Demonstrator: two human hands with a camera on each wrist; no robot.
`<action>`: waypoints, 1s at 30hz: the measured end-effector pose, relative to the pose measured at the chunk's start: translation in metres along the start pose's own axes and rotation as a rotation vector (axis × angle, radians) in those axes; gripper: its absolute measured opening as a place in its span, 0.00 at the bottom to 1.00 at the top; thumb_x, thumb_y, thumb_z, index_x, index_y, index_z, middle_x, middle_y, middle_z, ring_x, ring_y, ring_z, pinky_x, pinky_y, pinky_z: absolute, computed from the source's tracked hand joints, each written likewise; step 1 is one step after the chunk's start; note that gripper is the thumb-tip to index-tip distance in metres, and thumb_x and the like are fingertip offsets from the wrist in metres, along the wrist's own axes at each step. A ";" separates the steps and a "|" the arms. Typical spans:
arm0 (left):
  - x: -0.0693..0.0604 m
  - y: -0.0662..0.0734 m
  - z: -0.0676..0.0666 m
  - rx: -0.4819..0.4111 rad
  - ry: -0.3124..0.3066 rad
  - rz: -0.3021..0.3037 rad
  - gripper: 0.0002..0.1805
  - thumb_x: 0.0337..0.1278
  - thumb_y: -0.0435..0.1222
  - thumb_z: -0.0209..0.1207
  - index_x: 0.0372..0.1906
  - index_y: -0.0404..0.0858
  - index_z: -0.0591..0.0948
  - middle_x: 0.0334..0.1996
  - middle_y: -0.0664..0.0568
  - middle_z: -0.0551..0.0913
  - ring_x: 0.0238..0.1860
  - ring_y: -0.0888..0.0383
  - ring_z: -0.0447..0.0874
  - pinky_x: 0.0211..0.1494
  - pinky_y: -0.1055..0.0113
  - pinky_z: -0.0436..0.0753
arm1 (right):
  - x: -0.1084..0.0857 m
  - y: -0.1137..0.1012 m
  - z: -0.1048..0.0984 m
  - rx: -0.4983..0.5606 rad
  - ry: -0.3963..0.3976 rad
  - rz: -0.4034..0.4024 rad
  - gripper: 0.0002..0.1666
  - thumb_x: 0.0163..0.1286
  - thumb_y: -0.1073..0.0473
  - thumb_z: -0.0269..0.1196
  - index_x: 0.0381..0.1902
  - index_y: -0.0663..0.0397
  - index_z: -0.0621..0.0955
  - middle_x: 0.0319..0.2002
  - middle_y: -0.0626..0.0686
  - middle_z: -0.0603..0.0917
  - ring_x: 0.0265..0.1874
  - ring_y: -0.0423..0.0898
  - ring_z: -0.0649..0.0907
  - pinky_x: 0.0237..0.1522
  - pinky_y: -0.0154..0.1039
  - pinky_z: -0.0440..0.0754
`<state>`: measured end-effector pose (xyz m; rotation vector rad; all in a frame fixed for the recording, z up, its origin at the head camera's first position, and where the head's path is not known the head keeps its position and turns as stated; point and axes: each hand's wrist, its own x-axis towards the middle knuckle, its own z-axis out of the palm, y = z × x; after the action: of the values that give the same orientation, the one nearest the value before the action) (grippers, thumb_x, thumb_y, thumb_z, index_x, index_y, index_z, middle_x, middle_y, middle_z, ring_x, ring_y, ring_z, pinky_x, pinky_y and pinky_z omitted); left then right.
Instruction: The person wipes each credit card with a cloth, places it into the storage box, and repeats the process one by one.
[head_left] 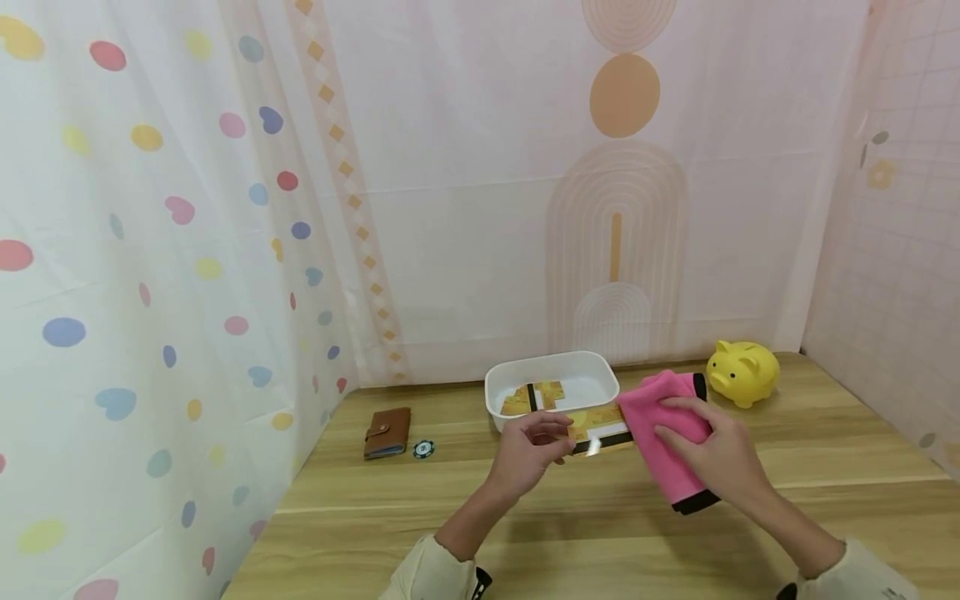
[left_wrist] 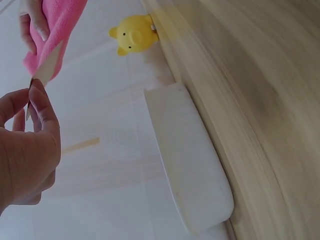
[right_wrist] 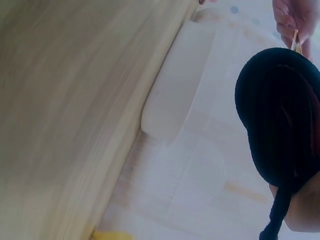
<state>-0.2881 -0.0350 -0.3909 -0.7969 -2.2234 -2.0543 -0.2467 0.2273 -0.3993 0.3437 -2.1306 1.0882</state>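
Note:
My left hand (head_left: 525, 454) pinches a gold bank card (head_left: 603, 423) by its left end, between thumb and fingers. The card has a black stripe and a white strip, and is raised above the tabletop. In my right hand (head_left: 720, 454) I grip a folded pink cloth (head_left: 651, 412) with black edging. The cloth covers the card's right end; whether it wraps both faces cannot be seen. Edge-on, the card (left_wrist: 49, 67) shows pale in the left wrist view. The cloth's black edge (right_wrist: 257, 100) hides most of my right hand in the right wrist view.
Behind the hands stands a white plastic bin (head_left: 592, 385) with gold cards (head_left: 551, 393) inside. A brown snap wallet (head_left: 388, 431) and a dark poker chip (head_left: 423, 450) lie at left. The yellow piggy bank (head_left: 744, 372) stands back right. Patterned curtains surround the wooden table (head_left: 360, 517).

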 end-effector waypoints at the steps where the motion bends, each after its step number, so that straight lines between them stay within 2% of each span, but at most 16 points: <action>1: 0.000 -0.001 -0.001 0.001 -0.002 0.001 0.13 0.55 0.25 0.66 0.46 0.29 0.84 0.34 0.43 0.86 0.29 0.59 0.84 0.32 0.70 0.84 | 0.000 0.000 -0.001 -0.001 0.001 0.001 0.19 0.54 0.67 0.76 0.44 0.57 0.85 0.35 0.59 0.86 0.17 0.35 0.74 0.15 0.32 0.73; 8: 0.001 -0.006 -0.007 -0.029 -0.030 0.002 0.16 0.56 0.26 0.66 0.51 0.27 0.83 0.36 0.46 0.85 0.33 0.62 0.85 0.35 0.70 0.84 | 0.001 -0.001 -0.003 -0.010 -0.002 0.016 0.19 0.54 0.66 0.76 0.45 0.57 0.84 0.35 0.59 0.86 0.18 0.36 0.75 0.16 0.33 0.74; 14: 0.002 -0.009 -0.007 -0.039 -0.064 0.023 0.17 0.58 0.21 0.62 0.53 0.24 0.81 0.40 0.35 0.85 0.37 0.65 0.86 0.39 0.71 0.84 | 0.001 -0.002 -0.003 -0.009 -0.001 0.019 0.19 0.54 0.66 0.76 0.45 0.57 0.85 0.37 0.60 0.86 0.20 0.36 0.76 0.18 0.33 0.75; 16: 0.003 -0.010 -0.006 -0.038 -0.041 0.021 0.16 0.57 0.20 0.62 0.51 0.23 0.82 0.39 0.34 0.85 0.36 0.64 0.86 0.40 0.71 0.84 | 0.001 -0.002 -0.003 -0.008 -0.001 0.017 0.19 0.54 0.66 0.76 0.45 0.57 0.85 0.36 0.60 0.86 0.21 0.35 0.77 0.18 0.33 0.76; 18: 0.004 -0.012 -0.004 -0.029 0.002 0.013 0.13 0.56 0.22 0.64 0.47 0.24 0.84 0.36 0.38 0.85 0.34 0.64 0.85 0.41 0.68 0.85 | 0.001 -0.002 -0.003 -0.004 0.001 0.015 0.19 0.54 0.66 0.76 0.45 0.57 0.85 0.36 0.60 0.86 0.21 0.35 0.77 0.18 0.33 0.76; 21: 0.005 -0.012 -0.002 -0.007 0.057 0.011 0.08 0.57 0.24 0.65 0.42 0.24 0.85 0.31 0.41 0.84 0.29 0.64 0.82 0.36 0.71 0.84 | 0.000 -0.003 -0.003 0.008 -0.002 0.020 0.19 0.54 0.66 0.76 0.44 0.56 0.85 0.36 0.59 0.86 0.20 0.35 0.77 0.18 0.33 0.76; 23: 0.006 -0.015 -0.001 0.048 0.070 0.023 0.05 0.58 0.25 0.65 0.38 0.26 0.85 0.28 0.44 0.83 0.27 0.62 0.81 0.33 0.68 0.84 | 0.000 -0.004 -0.003 0.014 -0.008 0.027 0.19 0.54 0.65 0.76 0.45 0.56 0.85 0.37 0.59 0.86 0.20 0.35 0.77 0.18 0.33 0.76; 27: 0.006 -0.023 0.001 0.214 0.038 0.070 0.01 0.60 0.26 0.64 0.33 0.30 0.83 0.27 0.47 0.80 0.27 0.56 0.80 0.31 0.60 0.85 | 0.000 -0.006 -0.005 0.020 -0.024 0.048 0.19 0.56 0.64 0.75 0.46 0.56 0.84 0.38 0.60 0.86 0.20 0.36 0.77 0.18 0.34 0.76; 28: 0.005 -0.025 0.001 0.261 0.024 0.081 0.02 0.61 0.26 0.63 0.33 0.31 0.82 0.28 0.49 0.79 0.28 0.55 0.80 0.31 0.59 0.85 | -0.001 -0.007 -0.005 0.023 -0.028 0.054 0.19 0.57 0.64 0.75 0.46 0.56 0.84 0.39 0.60 0.86 0.20 0.36 0.77 0.18 0.35 0.77; 30: 0.005 -0.027 0.001 0.308 0.001 0.094 0.02 0.63 0.28 0.62 0.34 0.33 0.81 0.31 0.51 0.77 0.30 0.57 0.80 0.29 0.63 0.85 | -0.001 -0.008 -0.005 0.029 -0.031 0.061 0.19 0.57 0.64 0.75 0.46 0.56 0.84 0.39 0.61 0.86 0.20 0.36 0.78 0.19 0.35 0.77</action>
<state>-0.3020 -0.0324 -0.4142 -0.8493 -2.3681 -1.6151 -0.2391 0.2268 -0.3933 0.3123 -2.1672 1.1565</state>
